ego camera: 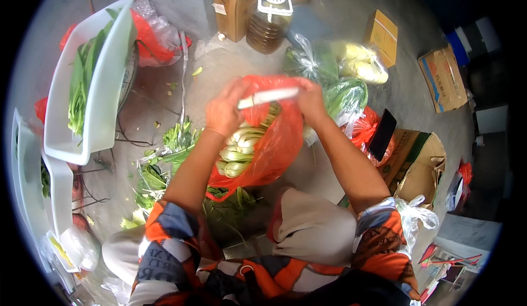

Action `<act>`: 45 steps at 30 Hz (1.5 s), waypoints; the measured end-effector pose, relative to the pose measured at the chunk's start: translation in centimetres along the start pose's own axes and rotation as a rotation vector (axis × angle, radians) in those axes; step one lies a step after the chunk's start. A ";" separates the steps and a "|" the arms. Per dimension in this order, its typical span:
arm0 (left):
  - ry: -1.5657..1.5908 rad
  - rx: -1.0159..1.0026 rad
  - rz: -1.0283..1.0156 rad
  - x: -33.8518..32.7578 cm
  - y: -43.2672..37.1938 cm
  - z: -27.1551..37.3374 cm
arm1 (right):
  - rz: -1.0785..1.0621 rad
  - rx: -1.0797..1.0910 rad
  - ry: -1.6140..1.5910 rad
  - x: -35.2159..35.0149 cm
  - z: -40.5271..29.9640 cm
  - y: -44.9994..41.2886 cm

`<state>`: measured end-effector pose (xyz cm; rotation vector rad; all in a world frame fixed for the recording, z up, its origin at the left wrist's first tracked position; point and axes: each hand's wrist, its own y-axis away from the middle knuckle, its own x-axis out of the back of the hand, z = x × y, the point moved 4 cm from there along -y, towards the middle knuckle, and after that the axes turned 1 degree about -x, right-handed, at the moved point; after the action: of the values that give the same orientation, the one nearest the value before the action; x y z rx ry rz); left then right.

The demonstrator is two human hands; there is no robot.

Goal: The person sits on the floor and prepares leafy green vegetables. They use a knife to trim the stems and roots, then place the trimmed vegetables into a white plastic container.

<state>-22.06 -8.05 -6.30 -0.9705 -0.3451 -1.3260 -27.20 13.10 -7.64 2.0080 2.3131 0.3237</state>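
Observation:
My left hand [223, 110] and my right hand [311, 103] are raised over an open red plastic bag [284, 141]. Between them lies a long whitish object [269, 96], held at both ends. Motion blur hides whether it is a stalk or a tool. Inside the bag, several heads of leafy greens with pale stems [239, 149] lie with their cut bases toward me. The bag's far rim is close behind my fingers, and I cannot tell whether they touch it. Loose green leaves [158, 174] lie on the floor left of the bag.
A white plastic tub [101, 112] of long greens stands at left. Beyond the bag are an oil jug [269, 21] and a cardboard box [234, 13]. Bagged vegetables [346, 98], a black phone [382, 135] and an open carton [420, 170] sit at right.

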 end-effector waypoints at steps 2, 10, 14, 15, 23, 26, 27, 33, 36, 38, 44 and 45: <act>0.238 0.229 -0.053 -2.2 -1.6 -3.2 | -0.059 -0.137 -0.383 -0.8 0.2 -0.5; 0.987 0.839 -0.088 -4.5 -7.1 -4.4 | 0.384 -0.093 -0.137 2.4 1.7 0.1; 0.763 0.779 -0.200 -5.3 -8.5 -6.2 | 0.079 0.807 0.893 -3.6 -3.2 3.1; 0.725 0.793 -0.223 -5.1 -8.9 -5.9 | 0.070 0.842 0.980 -4.6 -4.0 3.2; 0.629 0.776 -0.383 -5.6 -7.9 -11.0 | -0.020 0.165 0.478 0.0 2.0 -0.4; 0.642 0.903 -0.287 -5.1 -7.0 -9.8 | -0.124 -0.247 0.048 1.9 4.7 -1.2; 0.699 0.917 -0.297 -5.4 -6.8 -10.0 | -0.137 -0.309 -0.177 2.3 4.5 -1.2; 0.471 0.820 -0.389 -7.9 -4.3 -14.1 | -0.049 -0.298 -0.525 1.9 3.9 -2.0; 0.590 0.910 -0.374 -8.1 -3.1 -14.8 | 0.118 -0.324 -0.297 2.4 4.6 -2.0; 0.626 1.023 -0.441 -6.4 -2.8 -14.9 | 0.191 -0.256 -0.164 3.0 4.9 -2.1; 0.706 0.796 -0.018 -0.5 -3.4 -8.3 | 0.255 0.633 0.780 -0.1 -0.4 0.2; 0.663 0.609 -0.006 -0.4 -3.1 -7.6 | 0.219 0.671 0.855 -1.1 -0.8 0.3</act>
<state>-27.32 -13.33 -9.76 -0.0046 -0.2126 -1.3508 -26.86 11.96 -6.89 2.8873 2.9711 0.5677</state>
